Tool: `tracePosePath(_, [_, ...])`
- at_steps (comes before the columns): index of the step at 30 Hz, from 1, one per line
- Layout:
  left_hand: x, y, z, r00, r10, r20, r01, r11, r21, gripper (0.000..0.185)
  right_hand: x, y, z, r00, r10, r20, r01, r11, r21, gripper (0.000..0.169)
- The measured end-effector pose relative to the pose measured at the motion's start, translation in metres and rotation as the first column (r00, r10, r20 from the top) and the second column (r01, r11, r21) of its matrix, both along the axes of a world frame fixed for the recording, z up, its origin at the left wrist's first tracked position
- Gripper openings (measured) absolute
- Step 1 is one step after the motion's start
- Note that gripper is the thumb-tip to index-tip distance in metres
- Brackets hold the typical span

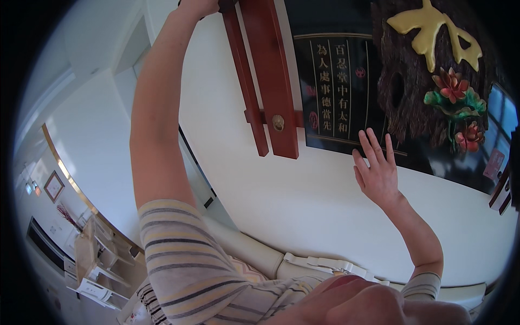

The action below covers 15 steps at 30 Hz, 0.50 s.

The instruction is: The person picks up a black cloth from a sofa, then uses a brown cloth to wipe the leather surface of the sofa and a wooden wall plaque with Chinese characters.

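Note:
My left hand point(203, 7) is at the top edge and partly cut off. Dark material, seemingly a dark item point(227, 5), shows around it and lies against a red wooden frame point(268, 73) on the wall. My right hand point(375, 170) is raised with its fingers apart and nothing in it. Its fingertips overlap the lower edge of a glossy black wall panel point(337, 142); whether they touch is unclear. The panel bears gilt writing and a carved dark wood-like relief point(390, 109) with a gold character point(438, 32) and painted lotus flowers point(453, 85).
A brass-coloured ring pull point(278, 122) is fixed to the red frame. Below the white wall point(308, 203) runs a cream sofa back point(252, 248) with a carved top rail point(325, 264). Far left are a dining table point(83, 252), white chairs point(97, 290) and a framed picture point(54, 187).

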State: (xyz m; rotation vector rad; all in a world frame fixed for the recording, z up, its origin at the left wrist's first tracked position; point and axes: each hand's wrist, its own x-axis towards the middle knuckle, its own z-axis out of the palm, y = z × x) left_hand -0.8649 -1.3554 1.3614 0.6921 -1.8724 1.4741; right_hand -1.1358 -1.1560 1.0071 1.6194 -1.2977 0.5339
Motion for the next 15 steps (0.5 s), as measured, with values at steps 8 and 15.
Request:
tracePosePath(8, [0.013,-0.025,-0.102,0.991,-0.063,0.120,0.060,0.998,0.024,0.047,-0.002,-0.001,0.000,1.000,-0.018,0.004,0.018,1.000,0.012,0.024])
tracePosePath(15, [0.038,0.017,-0.240,0.928,-0.226,0.295,0.024,0.829,0.558,0.036,-0.002,0.001,0.000,1.000,-0.019,-0.014,0.019,0.999,0.034,0.025])
